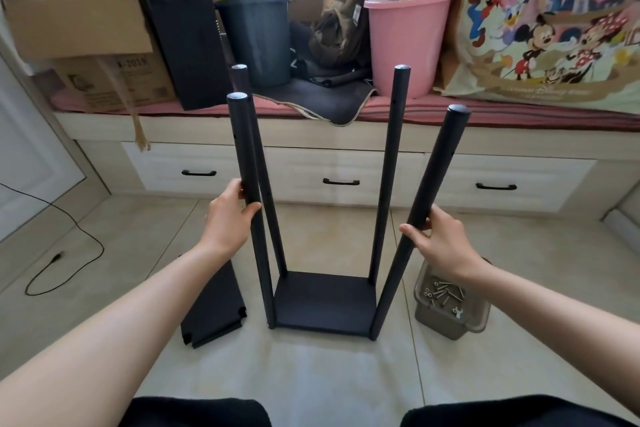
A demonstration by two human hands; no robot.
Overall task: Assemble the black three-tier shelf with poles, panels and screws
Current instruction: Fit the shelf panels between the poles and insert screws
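A black rectangular panel (323, 298) lies flat on the floor tiles with four black round poles standing up from its corners. The near-left pole (250, 204) and near-right pole (420, 215) lean outward at their capped tops; the far-left pole (263, 180) and far-right pole (388, 170) stand straighter. Small holes show along the poles' sides. A second black panel (214, 305), with notched corners, lies flat on the floor just left of the frame. To the right, a translucent tub (450, 317) holds loose silver screws (441, 293) and a small wrench (458, 312).
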